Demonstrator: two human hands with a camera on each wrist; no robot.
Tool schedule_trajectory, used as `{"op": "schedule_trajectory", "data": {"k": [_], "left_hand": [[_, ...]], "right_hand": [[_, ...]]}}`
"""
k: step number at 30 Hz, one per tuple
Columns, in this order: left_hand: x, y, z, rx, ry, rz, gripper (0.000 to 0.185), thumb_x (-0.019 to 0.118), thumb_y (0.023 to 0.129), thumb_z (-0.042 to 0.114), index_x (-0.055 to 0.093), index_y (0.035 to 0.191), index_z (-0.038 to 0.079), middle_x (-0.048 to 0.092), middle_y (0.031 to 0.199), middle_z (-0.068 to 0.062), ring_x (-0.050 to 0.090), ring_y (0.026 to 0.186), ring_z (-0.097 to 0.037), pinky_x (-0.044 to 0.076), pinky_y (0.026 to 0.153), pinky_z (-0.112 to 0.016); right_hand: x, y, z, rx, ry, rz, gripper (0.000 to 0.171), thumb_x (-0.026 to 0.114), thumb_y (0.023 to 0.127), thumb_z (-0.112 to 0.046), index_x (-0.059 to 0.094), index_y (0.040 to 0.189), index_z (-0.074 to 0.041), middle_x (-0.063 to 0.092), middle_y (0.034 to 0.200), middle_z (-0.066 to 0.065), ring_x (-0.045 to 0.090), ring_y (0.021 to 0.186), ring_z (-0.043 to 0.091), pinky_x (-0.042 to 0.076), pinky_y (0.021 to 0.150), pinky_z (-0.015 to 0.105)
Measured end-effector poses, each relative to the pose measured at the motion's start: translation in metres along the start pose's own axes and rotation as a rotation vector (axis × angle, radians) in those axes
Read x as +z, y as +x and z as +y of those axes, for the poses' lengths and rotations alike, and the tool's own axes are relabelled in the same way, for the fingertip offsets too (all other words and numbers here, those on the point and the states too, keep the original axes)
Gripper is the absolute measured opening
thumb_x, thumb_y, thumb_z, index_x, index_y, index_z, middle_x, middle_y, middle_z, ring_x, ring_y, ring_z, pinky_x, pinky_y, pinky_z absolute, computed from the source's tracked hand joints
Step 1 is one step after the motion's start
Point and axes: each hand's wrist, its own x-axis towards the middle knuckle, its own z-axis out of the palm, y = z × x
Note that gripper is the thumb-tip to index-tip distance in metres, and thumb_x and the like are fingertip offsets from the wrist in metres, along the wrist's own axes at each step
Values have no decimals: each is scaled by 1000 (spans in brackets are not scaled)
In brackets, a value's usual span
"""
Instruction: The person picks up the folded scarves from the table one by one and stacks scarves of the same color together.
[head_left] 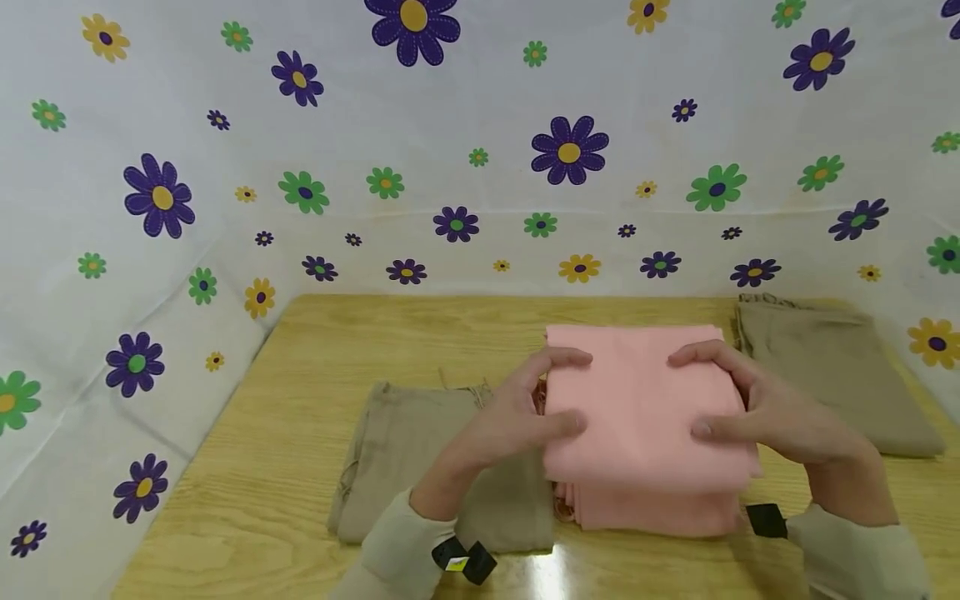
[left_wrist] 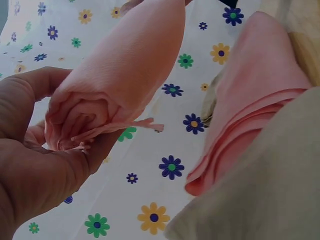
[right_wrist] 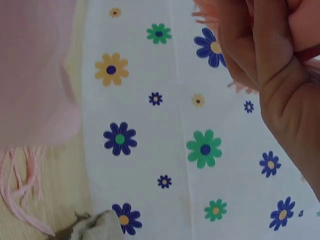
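Note:
A folded pink cloth [head_left: 645, 408] is held just above a stack of pink cloths [head_left: 652, 508] at the middle of the wooden table [head_left: 337, 350]. My left hand [head_left: 558, 392] grips its left edge, thumb on top. My right hand [head_left: 693, 393] grips its right edge the same way. The left wrist view shows the left hand [left_wrist: 35, 165] curled round the cloth's folded end [left_wrist: 125, 65], with the pink stack [left_wrist: 250, 100] to the right. The right wrist view has the right hand [right_wrist: 280, 75] at the upper right and fringed pink cloth [right_wrist: 35, 75] at the left.
One folded tan cloth [head_left: 405, 458] lies left of the pink stack, under my left forearm. Another tan cloth [head_left: 832, 375] lies at the table's back right. A white flower-print sheet [head_left: 450, 125] walls the table at the back and both sides.

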Motion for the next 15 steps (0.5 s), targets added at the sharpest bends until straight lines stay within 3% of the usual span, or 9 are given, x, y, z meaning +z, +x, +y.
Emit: {"op": "schedule_trajectory", "data": {"k": [2,4,8,12,15], "left_hand": [[4,1,-3,-15,69,4,55,72,90,15,49,140,19,45,146,1,42,130,-14,40,105,-35],[9,3,-7,-44,93,-6,56,71,90,17,48,141,19,44,145,0,47,124,-15,44,100,-33],[17,6,-17,-71,158,-23,58,69,89,16,47,143,16,45,143,-3,50,118,-14,45,97,-28],[24,8,-26,-84,187,-30,58,68,89,13,47,143,13,47,142,-6,46,122,-14,40,101,-29],[28,9,-31,-115,173,-20,57,67,89,10,47,142,13,47,139,-7,46,121,-15,41,99,-29]], "right_hand": [[-4,-2,1,11,-28,-20,61,62,90,10,39,142,-12,48,122,15,64,94,24,58,70,40],[-8,-4,4,36,-46,-45,61,64,90,8,39,141,-12,49,120,18,64,93,24,58,69,41],[-13,-8,13,133,-64,-101,58,65,91,3,38,140,-12,49,117,26,64,92,23,58,69,42],[-14,-11,22,237,-79,-120,57,67,92,-3,37,140,-13,48,122,27,65,94,22,58,73,42],[-13,-12,26,263,-105,-106,58,69,92,-6,38,140,-13,48,125,26,65,95,23,58,73,42]]}}
